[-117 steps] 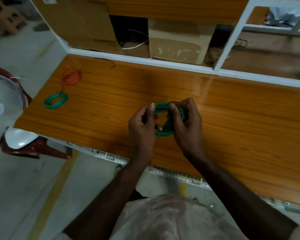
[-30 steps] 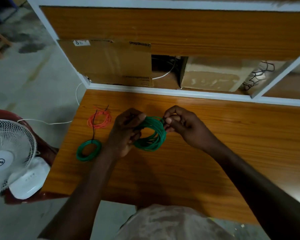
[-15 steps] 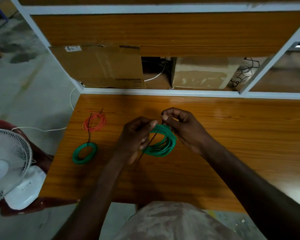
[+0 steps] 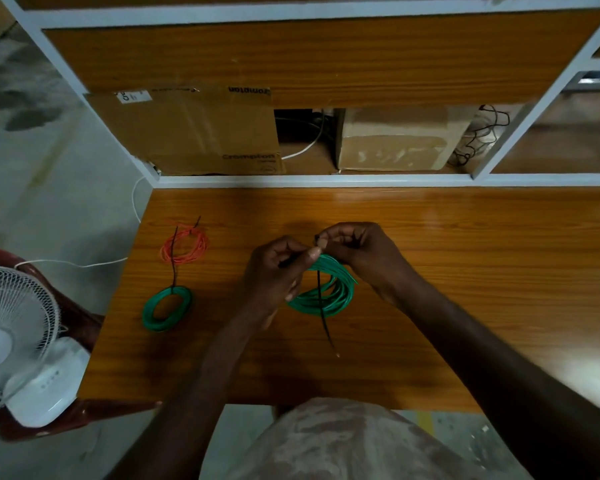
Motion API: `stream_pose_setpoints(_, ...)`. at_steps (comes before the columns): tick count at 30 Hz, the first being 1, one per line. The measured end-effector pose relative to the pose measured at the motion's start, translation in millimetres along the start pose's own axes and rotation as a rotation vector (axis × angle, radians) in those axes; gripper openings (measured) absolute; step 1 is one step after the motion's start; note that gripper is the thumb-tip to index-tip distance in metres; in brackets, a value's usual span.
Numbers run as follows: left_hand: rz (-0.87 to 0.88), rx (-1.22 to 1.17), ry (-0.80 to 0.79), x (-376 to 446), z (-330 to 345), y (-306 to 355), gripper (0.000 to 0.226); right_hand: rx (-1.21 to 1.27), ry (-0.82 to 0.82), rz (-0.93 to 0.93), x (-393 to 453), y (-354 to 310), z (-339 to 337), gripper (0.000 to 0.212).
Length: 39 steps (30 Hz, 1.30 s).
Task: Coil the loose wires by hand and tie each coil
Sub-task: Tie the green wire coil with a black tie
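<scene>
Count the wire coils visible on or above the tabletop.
3: a large green coil held between both hands at the centre, a small green coil lying to its left, and an orange coil just behind that. None looks hidden.

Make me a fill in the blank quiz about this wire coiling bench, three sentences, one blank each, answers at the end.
1. The coil held between the left hand and right hand is ____ in colour.
2. A thin ____ tie hangs down across that held coil.
3. On the table, the orange coil lies ____ from the person than the small green coil.

Answers: green; black; farther
</scene>
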<state>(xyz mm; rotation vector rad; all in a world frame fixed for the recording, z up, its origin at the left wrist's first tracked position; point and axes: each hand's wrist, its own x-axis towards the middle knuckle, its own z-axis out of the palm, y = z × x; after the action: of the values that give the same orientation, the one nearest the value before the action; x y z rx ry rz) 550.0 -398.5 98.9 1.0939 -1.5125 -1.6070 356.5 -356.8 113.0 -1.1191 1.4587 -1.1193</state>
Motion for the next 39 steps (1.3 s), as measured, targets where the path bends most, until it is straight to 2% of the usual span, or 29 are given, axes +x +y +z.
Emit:
stream_pose_setpoints(3, 0.003, -0.030, 0.121, 4.0, 0.7, -2.8, 0.021, -0.260, 0.083, -0.130, -4.9, -4.6, -6.3, 0.012)
stream_pose_setpoints(5, -0.013, -0.078, 0.175, 7.7, -0.4, -1.8, 0.016, -0.411, 0.132, -0.285, -18.0, -9.9, -10.1, 0.022)
stream_pose_setpoints(9, -0.050, -0.101, 0.219, 13.1, -5.3, 0.7, 0.032, -0.662, -0.028, -0.597, -50.8, -13.3, -12.7, 0.040)
stream_pose_setpoints(13, -0.057, -0.141, 0.226, 18.2, -5.4, -4.8, 0.022, -0.783, -0.159, -0.665, -63.3, 0.4, -5.7, 0.038)
stream_pose_setpoints(19, -0.062, -0.191, 0.255, 21.5, 2.2, -8.8, 0.016, -0.819, -0.167, -0.712, -65.7, 13.5, 4.7, 0.026)
stream_pose_setpoints(22, -0.044, -0.143, 0.259, 20.2, 5.6, -10.9, 0.014, -0.644, -0.065, -0.595, -71.4, 13.2, 11.6, 0.022)
stream_pose_setpoints(25, -0.005, -0.071, 0.258, 16.5, 12.6, -12.8, 0.014, -0.165, 0.123, -0.285, -71.6, -1.3, 17.9, 0.013)
stream_pose_setpoints(28, 0.048, 0.053, 0.272, 15.7, 21.9, -13.1, 0.015, 0.051, 0.280, -0.212, -62.3, -20.1, 15.4, 0.013)
stream_pose_setpoints(33, 0.099, 0.127, 0.247, 16.7, 29.9, -9.9, 0.017, -0.030, 0.426, -0.073, -44.7, -18.5, 12.9, 0.008)
stream_pose_setpoints(39, 0.076, 0.065, 0.254, 21.2, 33.8, -7.5, 0.015, -0.181, 0.467, -0.074, -41.5, -16.3, 14.4, 0.009)
